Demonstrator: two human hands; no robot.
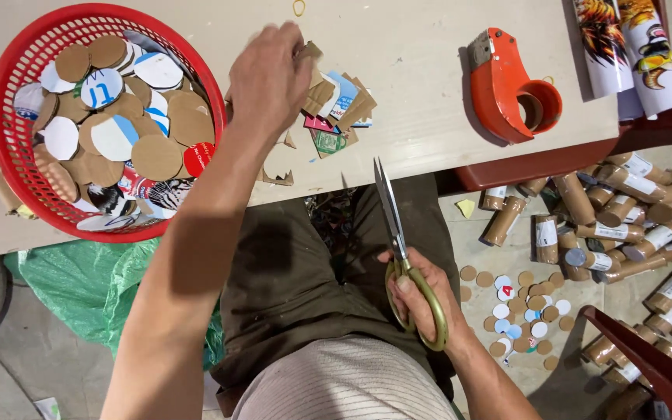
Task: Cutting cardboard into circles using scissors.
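My left hand (268, 78) reaches out over the pale wooden tabletop (421, 93) and rests on a loose pile of cardboard offcuts, brown and printed (336, 105). The fingers are curled down into the pile, but the back of my hand hides the tips, so I cannot tell whether they are pinching a piece or only touching. Just left of that pile, still on the tabletop, stands the round red plastic mesh basket (9, 155), filled with cut cardboard discs in brown, white and blue (130, 128).

My right hand (421, 299) is well below the pile, off the table edge and above my lap in dark olive trousers (289, 272). It is closed around the gold-coloured handles of a pair of steel scissors (398, 241); the blades lie pressed together and point up toward the pile.

Right of the pile, on the tabletop, sits an orange tape dispenser (507, 85), and farther right, at the table's corner, lie rolled printed sheets (631, 47). Down on the floor, lower right of the pile, brown cardboard tubes with white labels (631, 225) lie heaped, with a scatter of small cardboard discs (519, 311) beside them. A green plastic sheet (87, 280) lies under the basket's side of the table.
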